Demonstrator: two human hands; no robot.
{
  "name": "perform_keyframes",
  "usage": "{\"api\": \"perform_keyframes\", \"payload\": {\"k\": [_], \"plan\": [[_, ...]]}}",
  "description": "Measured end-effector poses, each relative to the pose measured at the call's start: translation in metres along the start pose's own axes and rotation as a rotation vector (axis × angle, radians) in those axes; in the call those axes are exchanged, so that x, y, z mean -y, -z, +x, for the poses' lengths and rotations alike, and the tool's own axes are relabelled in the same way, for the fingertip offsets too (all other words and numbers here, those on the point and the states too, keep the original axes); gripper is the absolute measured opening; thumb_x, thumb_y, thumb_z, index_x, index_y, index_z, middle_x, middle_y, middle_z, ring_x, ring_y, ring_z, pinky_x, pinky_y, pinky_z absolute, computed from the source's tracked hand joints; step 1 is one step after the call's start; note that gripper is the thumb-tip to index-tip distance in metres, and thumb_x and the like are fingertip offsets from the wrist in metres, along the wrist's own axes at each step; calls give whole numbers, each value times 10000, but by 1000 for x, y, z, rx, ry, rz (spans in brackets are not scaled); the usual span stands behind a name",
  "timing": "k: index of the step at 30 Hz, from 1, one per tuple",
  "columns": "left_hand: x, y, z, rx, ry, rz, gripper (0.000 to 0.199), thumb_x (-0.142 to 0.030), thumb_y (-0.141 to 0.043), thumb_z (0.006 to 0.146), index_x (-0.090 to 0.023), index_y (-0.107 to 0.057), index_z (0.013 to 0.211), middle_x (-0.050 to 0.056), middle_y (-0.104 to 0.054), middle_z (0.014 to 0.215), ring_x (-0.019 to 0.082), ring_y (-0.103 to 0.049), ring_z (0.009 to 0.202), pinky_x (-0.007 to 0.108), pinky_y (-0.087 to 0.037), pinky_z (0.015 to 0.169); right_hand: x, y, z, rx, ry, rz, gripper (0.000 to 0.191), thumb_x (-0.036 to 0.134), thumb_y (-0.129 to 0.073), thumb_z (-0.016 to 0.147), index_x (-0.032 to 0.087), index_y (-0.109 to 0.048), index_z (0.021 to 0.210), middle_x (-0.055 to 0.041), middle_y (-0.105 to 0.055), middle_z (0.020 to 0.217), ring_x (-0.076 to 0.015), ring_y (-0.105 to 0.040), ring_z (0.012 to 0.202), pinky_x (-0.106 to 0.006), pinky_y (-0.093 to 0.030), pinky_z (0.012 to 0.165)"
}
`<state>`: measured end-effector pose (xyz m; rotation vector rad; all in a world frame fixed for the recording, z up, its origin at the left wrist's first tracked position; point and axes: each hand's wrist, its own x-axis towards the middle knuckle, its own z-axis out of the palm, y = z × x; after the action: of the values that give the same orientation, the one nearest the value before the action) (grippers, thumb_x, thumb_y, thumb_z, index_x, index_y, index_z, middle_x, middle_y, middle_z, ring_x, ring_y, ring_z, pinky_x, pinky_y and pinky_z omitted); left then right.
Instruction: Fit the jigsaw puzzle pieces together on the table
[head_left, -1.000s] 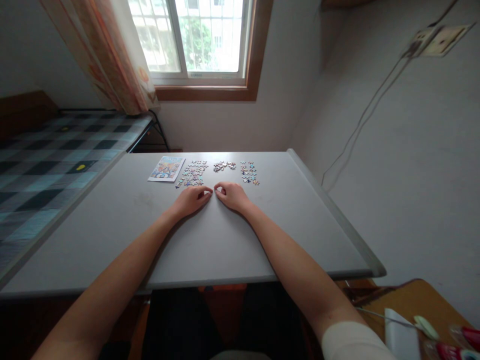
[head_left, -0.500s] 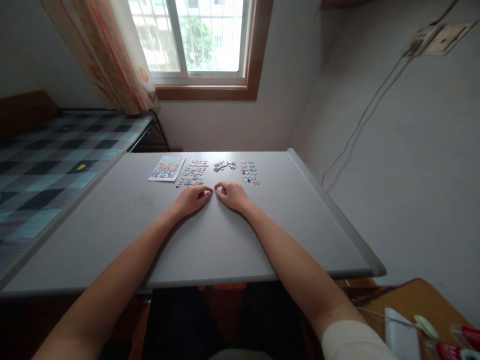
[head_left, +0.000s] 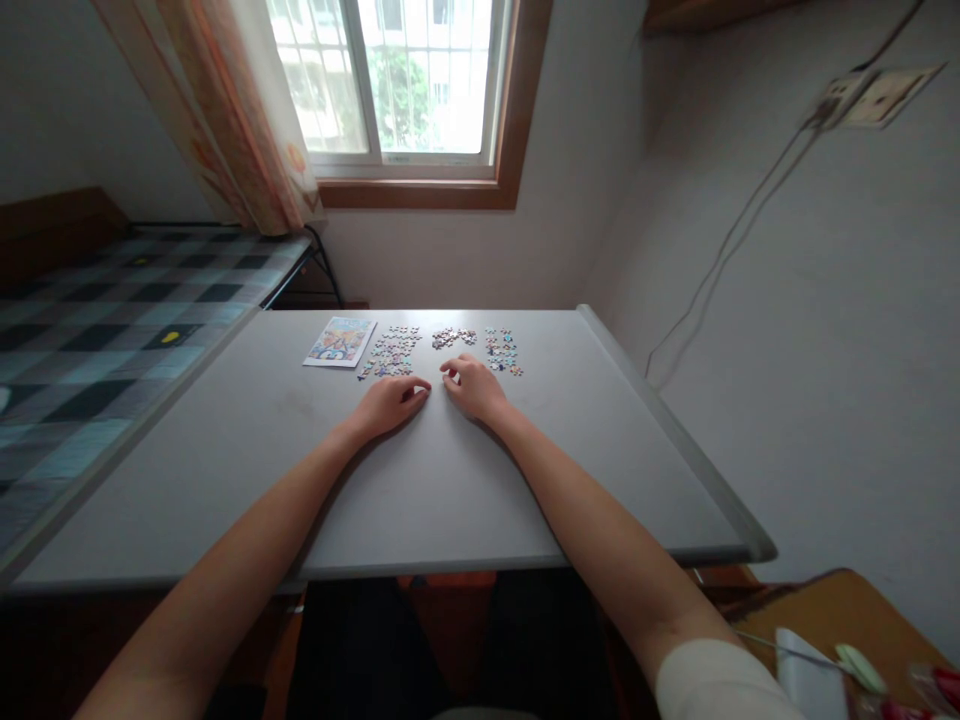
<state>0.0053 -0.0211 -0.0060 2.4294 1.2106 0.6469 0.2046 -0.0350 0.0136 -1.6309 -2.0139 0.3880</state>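
My left hand [head_left: 390, 402] rests on the white table just below the left group of jigsaw pieces [head_left: 394, 352]. Its thumb and fingers are pinched together; anything between them is too small to make out. Opposite it, my right hand [head_left: 474, 386] is curled in a similar pinch, a short gap from the left fingertips. What it holds, if anything, cannot be told. Past the right hand lie a heap of jigsaw pieces [head_left: 453, 338] and, on its right, another spread group of pieces [head_left: 503, 350].
A printed picture sheet [head_left: 340, 342] lies at the table's far left. The table [head_left: 450, 500] has a raised rim [head_left: 675, 430] along its right side. A bed with a checked cover [head_left: 187, 290] stands left, and a wooden stool [head_left: 862, 620] bears several items at lower right.
My right hand has drawn a little away to the right from the left fingertips, widening the gap. The left hand stays almost in place; the whole view has shifted slightly.
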Motion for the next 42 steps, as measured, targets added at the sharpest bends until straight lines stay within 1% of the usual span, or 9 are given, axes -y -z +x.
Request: {"api": "perform_keyframes", "payload": {"k": [5,8,14,19,26,30,36,38,42], "plan": [[-1,1,1,5,-14,5,329,-383,-499,884,-190,-729,1017,-4,-590,632,112,-465,555,223,-338,574,-11,23,32,-74,-111,-246,323,226,-511,863,187,-667,1144,-115,-596,1181,-238,-524,1075,-354,-415,945],[-4,2,0,5,-19,5,326,-375,-493,886,-187,-730,1009,0,-589,630,115,-464,555,225,-339,574,-17,28,46,-95,-161,-360,330,293,-510,885,178,-670,1150,-139,-568,1215,-287,-461,1133,-406,-397,966],[-9,5,0,5,-12,7,315,-363,-498,879,-184,-737,981,5,-592,622,119,-474,559,226,-342,570,-29,13,58,-157,-226,-444,375,388,-485,910,142,-689,1106,-160,-566,1203,-315,-430,1137,-412,-380,940],[-9,6,0,20,-10,21,312,-358,-492,889,-191,-731,1002,4,-598,633,116,-479,555,226,-339,570,-37,4,63,-160,-242,-458,368,397,-505,897,165,-706,1100,-153,-582,1195,-320,-423,1139,-409,-361,929],[-9,5,0,31,7,24,318,-368,-488,893,-198,-728,1016,5,-602,655,121,-491,580,228,-345,590,-38,0,62,-163,-231,-468,303,344,-489,906,198,-713,1048,-118,-620,1168,-297,-437,1134,-399,-332,931],[-10,6,0,33,9,30,320,-366,-486,893,-200,-727,1023,5,-603,653,121,-491,583,226,-344,589,-34,2,57,-164,-216,-489,309,365,-494,905,193,-710,1043,-119,-639,1145,-298,-455,1123,-410,-327,925],[-12,7,-1,34,-4,34,324,-368,-482,893,-198,-727,1019,2,-596,634,123,-486,569,232,-346,586,-24,18,38,-193,-72,-577,302,334,-509,893,138,-707,1009,-159,-652,1086,-295,-512,1068,-433,-331,918],[-12,7,-1,31,-10,29,325,-371,-483,890,-197,-728,1015,1,-591,628,123,-482,562,233,-345,579,-22,26,31,-181,-62,-575,283,299,-509,887,128,-701,1004,-172,-656,1071,-278,-547,1034,-416,-349,912],[-10,5,-1,21,-9,22,330,-384,-486,886,-198,-727,1014,-1,-588,623,122,-477,555,230,-343,566,-21,32,22,-131,-78,-400,245,263,-527,864,138,-701,984,-153,-698,992,-243,-625,938,-358,-424,854]]}}
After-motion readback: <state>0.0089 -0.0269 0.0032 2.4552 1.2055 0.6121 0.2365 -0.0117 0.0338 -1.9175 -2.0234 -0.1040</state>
